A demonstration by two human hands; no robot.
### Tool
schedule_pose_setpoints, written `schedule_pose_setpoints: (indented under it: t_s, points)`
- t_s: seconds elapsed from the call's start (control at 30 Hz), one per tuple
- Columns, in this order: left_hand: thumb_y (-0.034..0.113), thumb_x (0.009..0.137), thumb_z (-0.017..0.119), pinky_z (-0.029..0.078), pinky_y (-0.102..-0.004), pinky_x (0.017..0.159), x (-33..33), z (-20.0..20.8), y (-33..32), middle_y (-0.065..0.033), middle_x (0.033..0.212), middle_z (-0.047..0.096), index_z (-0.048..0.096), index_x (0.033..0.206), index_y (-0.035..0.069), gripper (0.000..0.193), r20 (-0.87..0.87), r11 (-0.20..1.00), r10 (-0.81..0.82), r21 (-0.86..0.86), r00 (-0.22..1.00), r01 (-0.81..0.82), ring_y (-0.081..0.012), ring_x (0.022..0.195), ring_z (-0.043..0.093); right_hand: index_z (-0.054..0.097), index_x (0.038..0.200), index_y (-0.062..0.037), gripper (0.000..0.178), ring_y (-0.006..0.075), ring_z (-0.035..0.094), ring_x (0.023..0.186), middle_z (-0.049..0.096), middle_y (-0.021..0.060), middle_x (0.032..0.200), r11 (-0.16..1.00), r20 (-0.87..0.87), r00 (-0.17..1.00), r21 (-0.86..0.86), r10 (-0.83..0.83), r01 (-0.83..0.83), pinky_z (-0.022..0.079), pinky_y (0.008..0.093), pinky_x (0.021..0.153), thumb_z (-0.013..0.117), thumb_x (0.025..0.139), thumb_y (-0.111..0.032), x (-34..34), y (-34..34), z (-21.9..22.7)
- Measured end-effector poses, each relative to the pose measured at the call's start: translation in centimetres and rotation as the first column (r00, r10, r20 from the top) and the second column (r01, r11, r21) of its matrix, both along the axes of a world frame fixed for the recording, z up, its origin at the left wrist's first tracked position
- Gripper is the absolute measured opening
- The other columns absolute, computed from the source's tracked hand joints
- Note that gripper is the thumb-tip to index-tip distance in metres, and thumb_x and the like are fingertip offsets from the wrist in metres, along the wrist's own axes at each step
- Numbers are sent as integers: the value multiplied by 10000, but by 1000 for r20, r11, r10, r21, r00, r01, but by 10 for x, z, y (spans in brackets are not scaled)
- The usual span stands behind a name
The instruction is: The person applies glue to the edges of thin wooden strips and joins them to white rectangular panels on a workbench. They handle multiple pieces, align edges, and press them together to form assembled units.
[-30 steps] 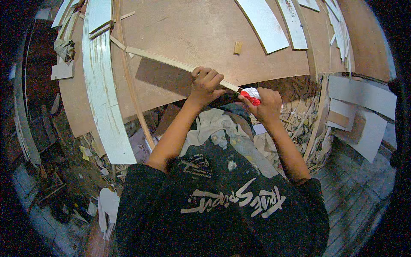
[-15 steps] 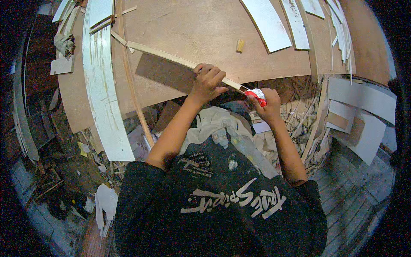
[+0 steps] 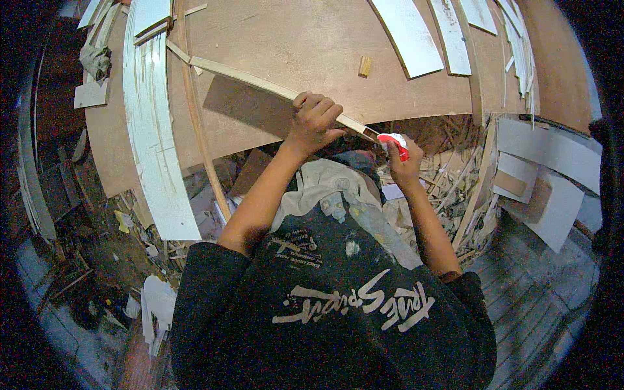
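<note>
The left hand (image 3: 316, 122) grips a pale wooden strip (image 3: 250, 79); its fingers are curled over the upper face. The strip extends leftward from these fingers, above the brown surface (image 3: 279, 36), and rightward past them toward the right hand (image 3: 406, 166). The right fingers are closed around a red-and-white wrapped object (image 3: 395, 145), located at the strip's right end. Contact between object and strip cannot be determined. A small wood block (image 3: 365, 66) lies on the surface beyond the fingers of both hands. A long white board (image 3: 156, 140) lies well left of the left fingers.
</note>
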State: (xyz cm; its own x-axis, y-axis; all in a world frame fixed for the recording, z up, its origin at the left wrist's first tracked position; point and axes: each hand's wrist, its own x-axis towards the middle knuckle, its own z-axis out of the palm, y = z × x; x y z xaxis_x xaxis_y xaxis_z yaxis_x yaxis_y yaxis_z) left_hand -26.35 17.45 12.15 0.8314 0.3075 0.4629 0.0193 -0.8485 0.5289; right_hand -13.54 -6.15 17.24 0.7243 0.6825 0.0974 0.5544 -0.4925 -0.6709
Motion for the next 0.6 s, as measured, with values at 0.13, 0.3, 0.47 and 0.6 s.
schedule_pose_setpoints:
  t_s: [0.13, 0.3, 0.47, 0.6]
  points:
    - [433, 580, 859, 342, -449, 1053, 0, -1, 0, 2, 977, 636, 662, 993, 179, 523, 6, 1000, 5, 7, 1000, -5, -215, 1066, 601, 731, 1017, -3, 368, 107, 617, 752, 707, 30, 858, 995, -392, 916, 20, -86, 102, 479, 283, 666, 591, 1045, -342, -3, -3, -1]
    - [438, 572, 857, 340, -446, 1054, -1, 0, 0, 5, 978, 635, 661, 999, 175, 539, -13, 1000, -7, 12, 1000, 7, -214, 1067, 601, 723, 1042, -5, 349, 98, 605, 730, 693, 25, 838, 984, -461, 879, 60, -124, 170, 476, 258, 664, 593, 1044, -329, -4, 3, 3]
    - [422, 563, 862, 356, -441, 1025, 0, 0, 1, 2, 976, 637, 656, 998, 171, 543, -3, 1000, -20, 16, 1000, 20, -215, 1055, 602, 716, 1051, 0, 273, 105, 614, 766, 691, 27, 856, 998, -431, 900, 2, -58, 65, 487, 270, 693, 628, 1023, -257, -1, 5, 13]
    - [413, 566, 869, 379, -433, 987, 1, 0, 2, 1, 958, 633, 648, 1000, 173, 543, 13, 1000, -15, 17, 1000, 15, -223, 1017, 601, 740, 1012, -24, 264, 166, 695, 776, 749, 93, 875, 991, -318, 939, 2, -127, 135, 540, 331, 705, 728, 940, -278, 2, 8, 16]
